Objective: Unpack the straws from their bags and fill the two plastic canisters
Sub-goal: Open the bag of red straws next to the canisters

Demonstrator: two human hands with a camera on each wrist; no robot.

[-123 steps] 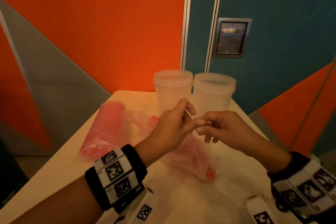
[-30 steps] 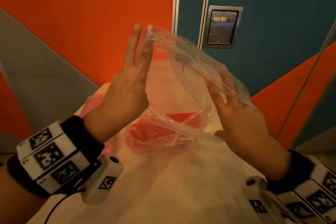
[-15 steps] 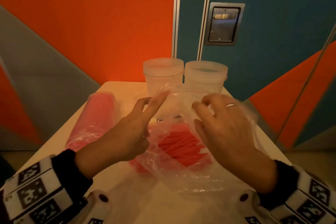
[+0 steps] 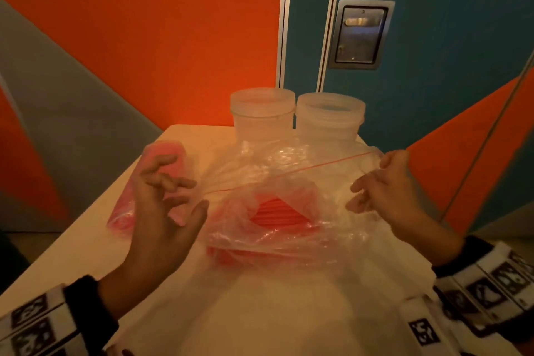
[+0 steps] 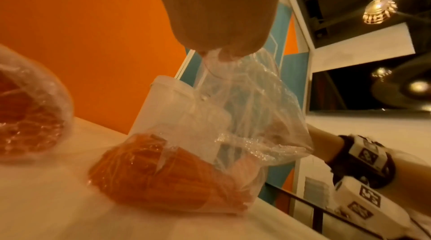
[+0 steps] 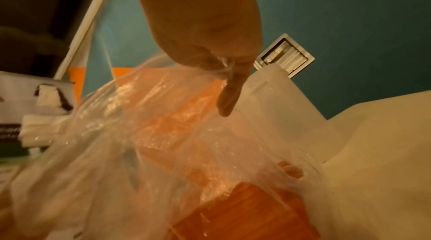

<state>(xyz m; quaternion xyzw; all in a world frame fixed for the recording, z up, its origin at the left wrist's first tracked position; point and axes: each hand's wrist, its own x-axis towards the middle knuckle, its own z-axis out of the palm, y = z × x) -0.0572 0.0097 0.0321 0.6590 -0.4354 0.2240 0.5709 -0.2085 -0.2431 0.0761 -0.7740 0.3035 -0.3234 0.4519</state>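
A clear zip bag [image 4: 289, 170] with a bundle of red straws [image 4: 277, 211] inside lies on the table in front of two lidless translucent canisters [image 4: 263, 113] [image 4: 329, 115]. My left hand [image 4: 199, 193] pinches the left end of the bag's red zip edge, and my right hand [image 4: 358, 193] pinches the right end; the edge is stretched taut between them. The left wrist view shows my left hand [image 5: 219, 54] gripping the bag [image 5: 251, 115] above the straws [image 5: 163, 175]. In the right wrist view my right hand [image 6: 224, 67] holds the film over the straws [image 6: 245, 212].
A second bag of pink-red straws [image 4: 124, 211] lies on the pale table [image 4: 260, 312] by its left edge, behind my left hand. An orange and teal wall with a metal latch plate [image 4: 359, 35] rises directly behind the canisters. The table drops off on both sides.
One second ago the bag was held up in the air; it then came down onto the table. My hands have since moved apart to the bag's ends, pulling its zip edge straight.
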